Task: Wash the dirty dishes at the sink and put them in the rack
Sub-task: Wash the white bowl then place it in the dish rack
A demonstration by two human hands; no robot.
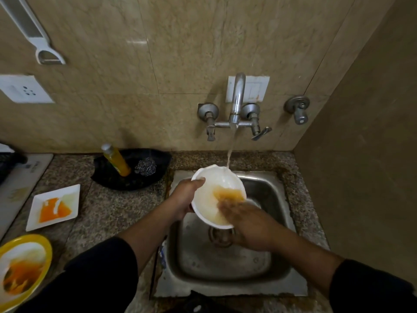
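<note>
A white bowl (209, 186) with brownish-orange residue is held tilted over the steel sink (266, 279). My left hand (184, 198) grips its left rim, thumb on the inside edge. My right hand (246, 224) is blurred, and its fingers rub the stained inside of the bowl. Water runs from the wall tap (237, 102) into the far side of the bowl. On the counter at the left lie a white square plate (38, 213) with orange smears and a yellow-rimmed bowl (24, 267) with orange residue. No rack is in view.
A black tray (108, 177) behind the square plate holds a yellow soap bottle (116, 160) and a steel scrubber (146, 167). A stove edge (20, 177) is at far left. A side wall (361, 177) closes the right. A wall socket (24, 89) and a hanging peeler (45, 50) are upper left.
</note>
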